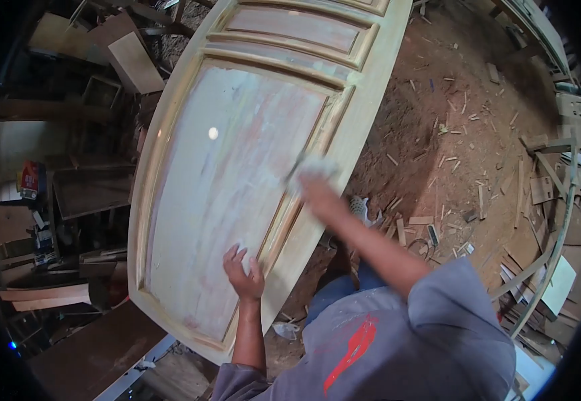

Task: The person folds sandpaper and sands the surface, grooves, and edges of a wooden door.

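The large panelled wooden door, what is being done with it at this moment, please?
A person is working over the wooden door with both hands. The right hand, blurred, appears to hold a whitish wad at the moulding beside the large panel. The left hand is spread over the lower part of that panel, with nothing visible in it; whether it touches is unclear. The panel's surface looks pale and streaky. Wood scraps lie on the ground nearby.

Near head view, steeply down onto the panelled door [237, 167]
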Motion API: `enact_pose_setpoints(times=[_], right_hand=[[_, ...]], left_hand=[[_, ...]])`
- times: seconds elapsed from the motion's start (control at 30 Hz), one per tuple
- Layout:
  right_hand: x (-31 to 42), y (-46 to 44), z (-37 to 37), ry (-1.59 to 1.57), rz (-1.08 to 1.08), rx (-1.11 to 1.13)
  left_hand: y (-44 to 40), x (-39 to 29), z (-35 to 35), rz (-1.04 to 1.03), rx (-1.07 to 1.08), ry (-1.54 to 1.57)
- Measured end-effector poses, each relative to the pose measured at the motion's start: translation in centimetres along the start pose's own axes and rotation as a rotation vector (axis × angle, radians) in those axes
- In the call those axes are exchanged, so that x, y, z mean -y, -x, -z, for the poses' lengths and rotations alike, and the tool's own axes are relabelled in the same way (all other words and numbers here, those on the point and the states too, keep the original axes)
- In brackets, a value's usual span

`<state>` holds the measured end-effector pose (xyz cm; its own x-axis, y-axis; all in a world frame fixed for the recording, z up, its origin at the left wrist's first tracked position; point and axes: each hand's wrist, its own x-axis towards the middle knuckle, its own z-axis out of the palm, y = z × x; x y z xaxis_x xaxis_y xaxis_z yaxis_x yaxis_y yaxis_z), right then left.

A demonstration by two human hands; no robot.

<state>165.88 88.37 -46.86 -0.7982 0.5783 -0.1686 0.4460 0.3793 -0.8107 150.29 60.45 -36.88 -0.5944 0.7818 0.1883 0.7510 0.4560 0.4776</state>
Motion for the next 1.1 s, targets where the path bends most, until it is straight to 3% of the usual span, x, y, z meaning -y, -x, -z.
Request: enact_pose_setpoints(times=[0.03,0.07,0.13,0.23,0.33,0.4,0.47,0.57,0.67,0.73,0.8,0.9,1.0,1.1], right_hand=[[2.0,3.2,-3.6,0.163,0.156,0.088],[3.8,6.5,-6.4,0.109,0.223,0.098],[6.9,8.6,-6.5,0.121,0.303,0.119],[6.6,8.2,-1.7,-0.022,0.124,0.506],[2.7,9.5,1.8,-0.185,0.546,0.142],[-0.6,9.1,5.5,-0.215,0.445,0.015],[-3.8,5.1,11.6,0.05,0.359,-0.416],[-11.0,-5.1,20.1,0.242,0.063,-0.828],[-16.0,-16.0,25.4,0.223,-0.452,-0.913],[-18.0,-20.4,26.8,0.374,-0.498,-0.899],[-18.9,-22.5,28.6,0.488,-0.516,-0.885],[-18.5,-22.9,27.9,0.522,-0.54,-0.891],[-17.5,-22.7,28.3,0.558,-0.578,-0.841],[-17.8,-22.9,28.1,0.521,-0.558,-0.887]], left_hand=[[-1.6,-1.5,-1.1,-0.025,0.046,0.123],[-3.1,-2.8,-2.1,-0.052,0.096,0.24],[-5.6,-6.1,-4.9,-0.03,0.278,0.37],[-5.9,-7.5,-8.0,-0.058,0.39,0.316],[-4.6,-6.9,-9.5,-0.11,0.409,0.203],[-3.9,-6.2,-10.2,-0.169,0.527,-0.011],[-4.1,-6.1,-11.1,-0.245,0.561,-0.198],[-8.9,-7.8,-13.3,-0.378,0.613,-0.199],[-18.9,-13.6,-18.9,-0.503,0.553,-0.094],[-23.8,-17.7,-22.3,-0.551,0.447,-0.126],[-24.7,-17.4,-22.9,-0.534,0.483,-0.064],[-19.5,-13.2,-19.9,-0.348,0.58,-0.025],[-19.0,-13.8,-20.0,-0.342,0.57,-0.107],[-27.1,-20.0,-25.4,-0.448,0.49,-0.164]])
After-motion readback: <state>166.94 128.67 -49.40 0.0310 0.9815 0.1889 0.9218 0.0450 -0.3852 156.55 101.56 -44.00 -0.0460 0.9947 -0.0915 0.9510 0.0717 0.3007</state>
